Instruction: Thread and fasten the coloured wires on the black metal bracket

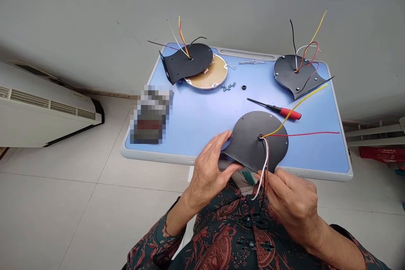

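A round black plate (249,139) with a pointed tab hangs over the near edge of the blue table (196,118). My left hand (209,173) grips its left tab between thumb and fingers. My right hand (291,198) is closed on the plate's near edge, beside the white, black and brown wires (263,173) that hang from its centre hole. A yellow wire (294,107) and a red wire (303,134) run from the same hole out to the right over the table.
A red-handled screwdriver (278,109) lies just beyond the plate. Two more black plates with wires sit at the back left (186,62) and back right (295,76), the left one on a tan disc (211,78). Small screws (228,87) and a black grommet (244,87) lie between them. A white heater (41,107) stands on the floor at left.
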A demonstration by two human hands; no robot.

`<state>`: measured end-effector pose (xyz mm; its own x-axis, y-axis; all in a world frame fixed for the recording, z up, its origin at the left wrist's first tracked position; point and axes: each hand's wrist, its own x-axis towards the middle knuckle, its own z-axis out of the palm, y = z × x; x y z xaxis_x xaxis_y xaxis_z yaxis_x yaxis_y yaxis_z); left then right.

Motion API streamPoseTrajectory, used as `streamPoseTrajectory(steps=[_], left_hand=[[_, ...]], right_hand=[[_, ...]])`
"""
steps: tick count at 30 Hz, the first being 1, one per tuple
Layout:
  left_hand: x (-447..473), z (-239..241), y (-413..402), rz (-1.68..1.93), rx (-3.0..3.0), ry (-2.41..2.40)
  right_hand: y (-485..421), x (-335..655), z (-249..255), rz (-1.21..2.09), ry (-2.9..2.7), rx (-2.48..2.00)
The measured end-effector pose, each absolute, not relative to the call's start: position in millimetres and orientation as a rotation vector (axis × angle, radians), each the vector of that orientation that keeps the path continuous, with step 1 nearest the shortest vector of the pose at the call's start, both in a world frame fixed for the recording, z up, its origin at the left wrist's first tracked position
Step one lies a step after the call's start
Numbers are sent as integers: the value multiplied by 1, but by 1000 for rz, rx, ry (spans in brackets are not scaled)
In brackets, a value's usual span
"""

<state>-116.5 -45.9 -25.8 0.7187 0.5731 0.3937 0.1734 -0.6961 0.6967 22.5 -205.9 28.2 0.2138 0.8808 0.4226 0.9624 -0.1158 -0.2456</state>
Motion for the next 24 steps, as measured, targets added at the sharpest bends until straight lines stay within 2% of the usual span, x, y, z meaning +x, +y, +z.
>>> streamPoseTrajectory(steps=[12, 24], left_hand=[[-116, -20, -37, 805, 2294, 479], [-120, -23, -29, 789, 2301, 406]], right_hand=[[-199, 22, 31, -199, -1713, -2006], [-245, 41, 24, -134, -1479, -2049]])
